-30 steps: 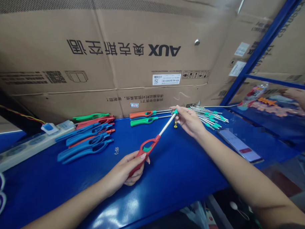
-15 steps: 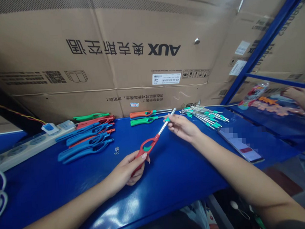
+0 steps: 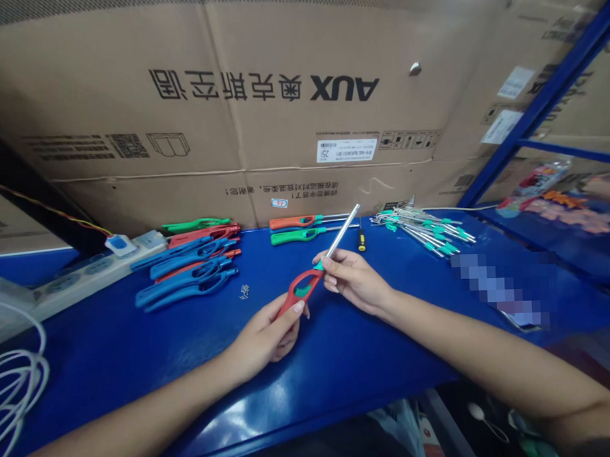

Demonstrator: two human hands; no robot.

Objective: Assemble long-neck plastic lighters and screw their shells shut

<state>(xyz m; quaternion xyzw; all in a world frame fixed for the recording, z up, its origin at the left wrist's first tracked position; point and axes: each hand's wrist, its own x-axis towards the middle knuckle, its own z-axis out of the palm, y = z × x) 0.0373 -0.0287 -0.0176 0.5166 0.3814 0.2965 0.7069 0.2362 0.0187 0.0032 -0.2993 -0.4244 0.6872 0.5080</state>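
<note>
My left hand (image 3: pixel 273 329) is wrapped round the grip of a red long-neck gas lighter (image 3: pixel 290 292) with a green trigger, tilted up to the right above the table. A bare metal tube (image 3: pixel 344 228) sticks out of its front end. My right hand (image 3: pixel 357 280) pinches a small green collar (image 3: pixel 319 264) at the foot of that tube, against the red body. Its thumb and fingertips partly hide the collar. Past the hands lie an orange lighter (image 3: pixel 292 222) and a green lighter (image 3: pixel 292 236), both with metal tubes, and a small yellow-and-black screwdriver (image 3: pixel 361 240).
Several blue lighter bodies (image 3: pixel 187 282) and some red and green ones lie at left, beside a power strip (image 3: pixel 71 286). Small screws (image 3: pixel 244 292) lie nearby. Metal tubes with green collars (image 3: pixel 430 231) are piled right, behind a phone (image 3: pixel 518 321). Cardboard (image 3: pixel 278 43) stands behind.
My right hand has moved down the tube toward the red body, and the green collar now sits at the tube's foot instead of near its tip. The view has shifted slightly.
</note>
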